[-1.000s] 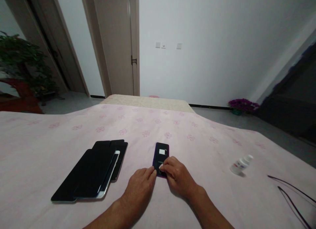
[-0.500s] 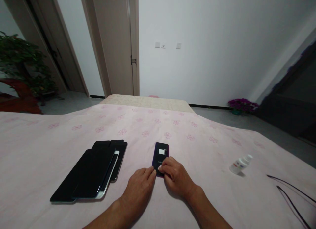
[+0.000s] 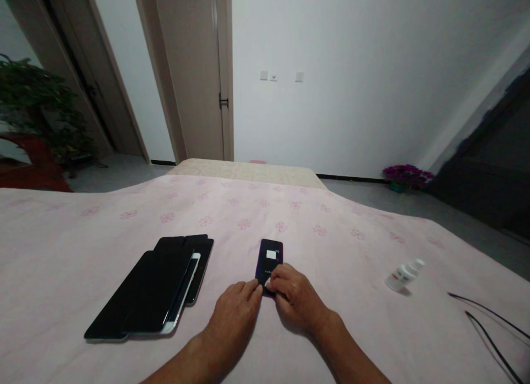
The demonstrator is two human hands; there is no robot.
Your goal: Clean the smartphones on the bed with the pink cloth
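A dark smartphone (image 3: 270, 262) with purple edges lies flat on the cloth, a small white square showing on its upper part. My left hand (image 3: 235, 309) has its fingers pressed together against the phone's lower left edge. Over the phone's lower right, my right hand (image 3: 296, 296) is closed in a pinch. Between its fingertips a small white wad (image 3: 268, 283) shows, touching the phone's surface; it looks like a wipe or cotton, mostly hidden by the fingers. To the left lies a stack of phones and tablets (image 3: 153, 290), black ones with a white-edged one among them.
A small white bottle (image 3: 403, 275) lies tilted on the right. Two dark cable ends (image 3: 484, 307) reach in from the right edge. A pink floral cloth (image 3: 331, 251) covers the surface. Behind it are a door (image 3: 190, 69), a wall and purple flowers (image 3: 408, 175).
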